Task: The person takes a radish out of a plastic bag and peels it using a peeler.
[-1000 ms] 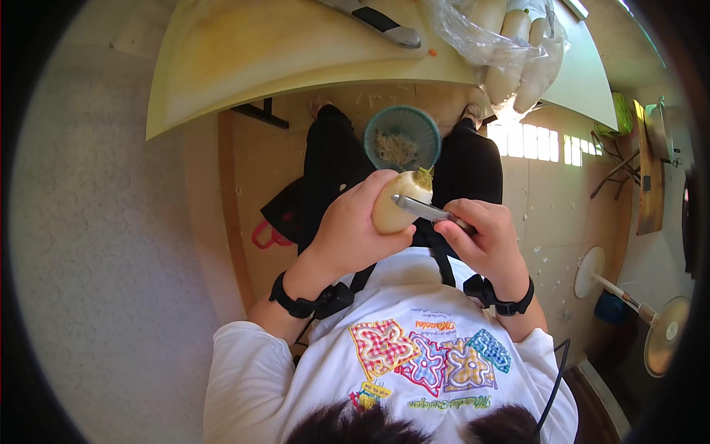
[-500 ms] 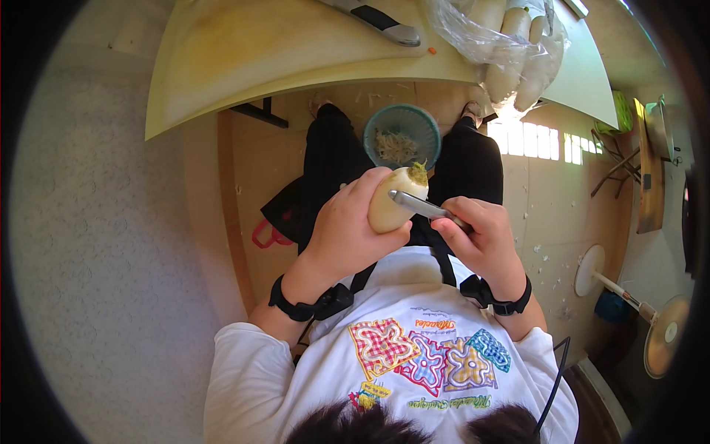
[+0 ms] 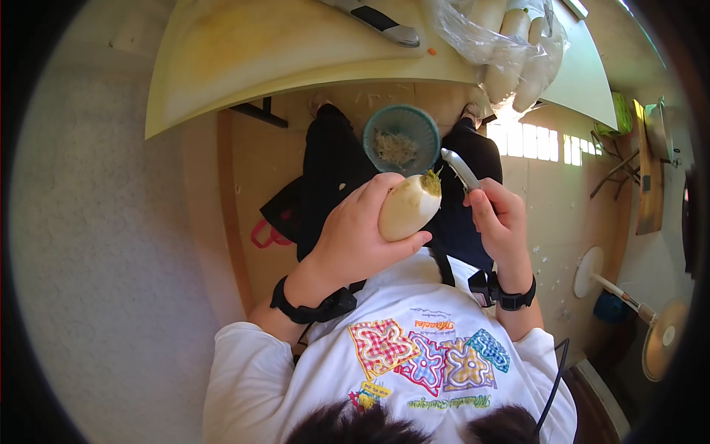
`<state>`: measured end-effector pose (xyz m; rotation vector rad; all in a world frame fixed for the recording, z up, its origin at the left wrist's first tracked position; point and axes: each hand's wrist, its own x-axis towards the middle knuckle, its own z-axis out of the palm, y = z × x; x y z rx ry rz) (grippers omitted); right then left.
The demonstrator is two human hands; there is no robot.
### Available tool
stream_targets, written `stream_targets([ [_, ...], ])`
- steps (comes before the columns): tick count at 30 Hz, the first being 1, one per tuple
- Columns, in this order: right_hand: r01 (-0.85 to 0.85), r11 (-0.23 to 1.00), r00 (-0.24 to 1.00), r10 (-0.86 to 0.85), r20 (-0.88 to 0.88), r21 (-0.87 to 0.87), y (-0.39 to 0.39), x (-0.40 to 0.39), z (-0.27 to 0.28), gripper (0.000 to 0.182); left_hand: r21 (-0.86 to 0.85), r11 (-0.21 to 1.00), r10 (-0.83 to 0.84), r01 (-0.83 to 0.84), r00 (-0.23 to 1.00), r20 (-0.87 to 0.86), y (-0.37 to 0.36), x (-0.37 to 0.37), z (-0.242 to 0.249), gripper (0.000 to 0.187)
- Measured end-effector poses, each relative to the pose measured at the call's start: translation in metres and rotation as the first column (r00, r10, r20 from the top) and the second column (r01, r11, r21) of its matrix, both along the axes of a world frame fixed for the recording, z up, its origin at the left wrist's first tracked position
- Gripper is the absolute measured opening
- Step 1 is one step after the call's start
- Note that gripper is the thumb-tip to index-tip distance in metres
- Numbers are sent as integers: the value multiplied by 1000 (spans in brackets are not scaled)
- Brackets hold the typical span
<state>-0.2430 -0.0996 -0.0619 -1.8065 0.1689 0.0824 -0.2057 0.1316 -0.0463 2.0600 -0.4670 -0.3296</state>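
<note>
My left hand [image 3: 353,231] is wrapped round a white radish [image 3: 408,210], whose greenish stem end points away from me and to the right. My right hand [image 3: 501,219] grips a peeler [image 3: 461,170] by its handle. The peeler's silver head is apart from the radish, to its right. Below and beyond the radish, between my legs, a teal basket [image 3: 379,117] on the floor holds thin pale peelings [image 3: 396,146].
Ahead stands a yellowish table [image 3: 281,44] bearing a knife with a black and grey handle [image 3: 384,26] and a clear plastic bag of white radishes [image 3: 510,55]. A white fan [image 3: 664,337] is at the right. Scraps litter the floor.
My right hand has drawn the peeler off the radish, moving it right and away from me. My left hand has shifted slightly right with the radish, which has tilted a little.
</note>
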Motion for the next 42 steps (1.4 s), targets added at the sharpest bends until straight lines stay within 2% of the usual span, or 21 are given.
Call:
stream_targets([
  [2, -11, 1000, 1000, 11, 11, 9, 1, 0, 1, 23, -84, 996, -7, -12, 976, -217, 0, 1, 1, 59],
  [3, -15, 999, 1000, 15, 15, 39, 2, 0, 2, 24, -83, 997, -9, -9, 976, -216, 1, 0, -2, 59],
  [5, -17, 998, 1000, 15, 21, 65, 3, 0, 1, 24, -321, 937, 6, -139, 924, -383, 2, 1, -13, 56],
  [6, -24, 996, 1000, 22, 19, 85, 3, -1, -1, 24, -323, 936, 4, -137, 924, -381, 1, 2, -13, 56],
  [8, -33, 994, 999, 31, 20, 104, 2, -1, -1, 24, -455, 853, -42, -257, 834, -549, 3, 6, -14, 56],
  [9, -36, 991, 999, 37, -2, 128, 2, -2, -1, 24, -456, 852, -42, -257, 835, -548, 4, 9, -16, 56],
  [11, -42, 987, 999, 46, -23, 155, 1, -1, -2, 24, -421, 896, -70, -144, 889, -453, 6, 14, -21, 57],
  [14, -52, 995, 999, 50, 18, 89, 2, -1, 0, 22, -377, 922, -85, -83, 909, -407, 8, 15, -23, 61],
  [17, -110, 993, 993, 107, 43, 52, 7, 1, 13, 19, -366, 924, -84, -115, 870, -486, 5, 18, -16, 64],
  [21, -195, 977, 970, 206, 131, -92, 9, 5, 16, 16, -374, 920, -76, -115, 885, -460, 3, 14, -26, 65],
  [24, -219, 956, 951, 255, 177, -196, 10, 9, 19, 17, -355, 933, -86, -63, 917, -389, 3, 13, -26, 62],
  [26, -231, 940, 938, 283, 198, -252, 10, 11, 19, 18, -280, 960, -106, 16, 945, -310, 3, 12, -22, 58],
  [29, -240, 923, 915, 319, 249, -301, 11, 13, 19, 19, -318, 948, -134, 10, 918, -372, 2, 11, -15, 58],
  [37, -278, 882, 898, 380, 222, -381, 9, 15, 22, 21, -275, 961, -134, 33, 925, -356, 5, 10, -14, 59],
  [42, -259, 893, 915, 349, 204, -368, 13, 13, 19, 21, -288, 958, -130, 16, 916, -380, 4, 8, -18, 58],
])
